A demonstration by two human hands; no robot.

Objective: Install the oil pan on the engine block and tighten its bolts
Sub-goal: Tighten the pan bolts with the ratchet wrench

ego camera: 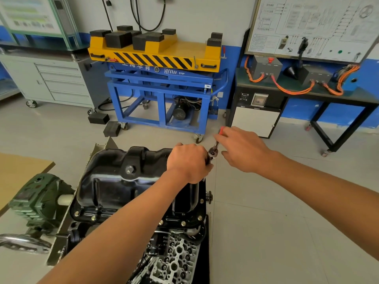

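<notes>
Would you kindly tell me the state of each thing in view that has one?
oil pan: seated on the engine, sump up.
flange bolts: in place on the near edge; tightness cannot be told.
drain plug: fitted.
ratchet: at the pan's far right corner, held in both hands.
left hand: grips under the ratchet head.
right hand: holds the red-tipped handle.
cabinet drawers: closed.

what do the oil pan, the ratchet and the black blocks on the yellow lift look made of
Oil pan: probably pressed steel with gloss black paint, going by its sharp reflections and stamped ribs.
Ratchet: bright metal head, likely chromed steel. The red grip end could be plastic or rubber.
Blocks: matte black with textured tops, probably rubber.
</notes>
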